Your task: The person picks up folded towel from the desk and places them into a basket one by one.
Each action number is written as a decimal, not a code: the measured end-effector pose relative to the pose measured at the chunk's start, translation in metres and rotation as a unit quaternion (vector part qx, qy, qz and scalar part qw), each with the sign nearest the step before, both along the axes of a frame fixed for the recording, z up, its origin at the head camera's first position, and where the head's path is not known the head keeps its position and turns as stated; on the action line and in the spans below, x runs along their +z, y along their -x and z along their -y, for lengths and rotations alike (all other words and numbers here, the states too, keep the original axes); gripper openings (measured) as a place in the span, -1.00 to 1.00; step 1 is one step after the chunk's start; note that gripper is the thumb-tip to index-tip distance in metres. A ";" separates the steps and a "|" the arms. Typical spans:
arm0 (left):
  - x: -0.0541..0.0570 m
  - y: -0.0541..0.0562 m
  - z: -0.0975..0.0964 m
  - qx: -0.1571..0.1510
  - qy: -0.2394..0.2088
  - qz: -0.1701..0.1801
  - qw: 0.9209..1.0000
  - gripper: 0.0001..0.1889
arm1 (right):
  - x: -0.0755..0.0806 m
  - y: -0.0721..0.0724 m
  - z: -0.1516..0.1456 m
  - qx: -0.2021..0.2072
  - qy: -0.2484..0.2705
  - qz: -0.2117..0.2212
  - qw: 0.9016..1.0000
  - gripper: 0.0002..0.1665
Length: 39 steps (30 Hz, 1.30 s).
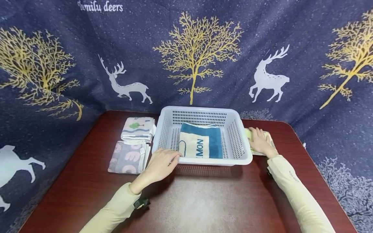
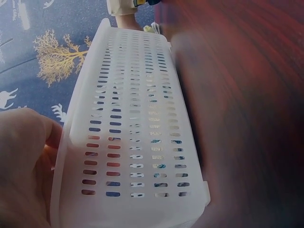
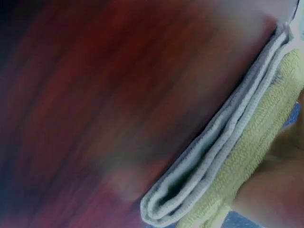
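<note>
The left hand (image 1: 163, 164) curls its fingers over the near-left rim of the white basket (image 1: 209, 161) and holds it, while the right hand (image 1: 261, 142), fingers loosely extended, rests on a folded yellow towel (image 3: 259, 137). That towel lies on the tabletop (image 1: 204, 200) just right of the basket, well apart from the left hand; a blue-and-cream towel (image 1: 215, 139) lies inside the basket, between the hands

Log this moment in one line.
left hand: holding basket rim | right hand: on yellow towel | basket: contains blue-and-cream towel
</note>
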<state>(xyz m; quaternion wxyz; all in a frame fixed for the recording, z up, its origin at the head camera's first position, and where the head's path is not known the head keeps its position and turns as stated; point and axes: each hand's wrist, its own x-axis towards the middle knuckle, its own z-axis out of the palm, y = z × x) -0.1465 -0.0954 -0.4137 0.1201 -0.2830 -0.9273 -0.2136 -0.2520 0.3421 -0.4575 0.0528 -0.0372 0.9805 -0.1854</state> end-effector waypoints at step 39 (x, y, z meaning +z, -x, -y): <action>-0.004 -0.001 -0.001 0.010 -0.009 -0.025 1.000 -0.76 | 0.033 -0.046 0.020 0.045 -0.109 0.073 0.990 -0.31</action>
